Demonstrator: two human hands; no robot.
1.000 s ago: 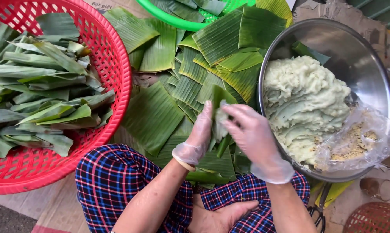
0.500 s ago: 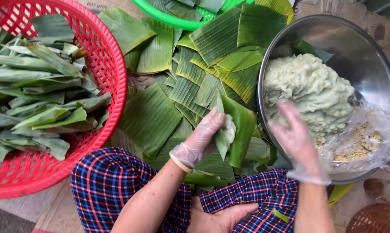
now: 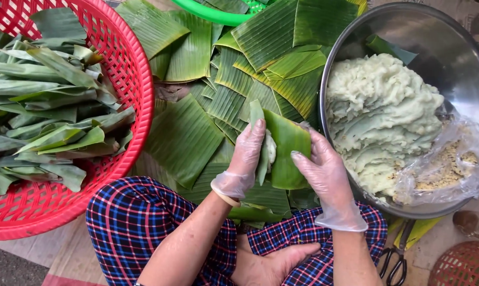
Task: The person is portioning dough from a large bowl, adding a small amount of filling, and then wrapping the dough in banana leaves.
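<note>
Wrapping step in hand: my left hand and right hand, both in thin clear gloves, sit just above my plaid-trousered knees, fingers curled around one banana leaf piece with a lump of pale dough tucked in its fold. Left fingers pinch the leaf's left edge against the dough, right fingers cup the outer flap from the side, so both are closed on the leaf, not wide. Next move, I judge, calls for folding that right flap over the dough and keeping it tight so the filling stays in. Versus half a second ago: my right hand was out over the steel bowl, now it is back on the leaf; a second ago both hands were on it too. Just beyond my hands lies the stack of cut banana leaves. Left, the red basket holds finished wraps. Right, the bowl holds the dough mass and a plastic bag of crumbly filling. Scissors lie by my right knee.
</note>
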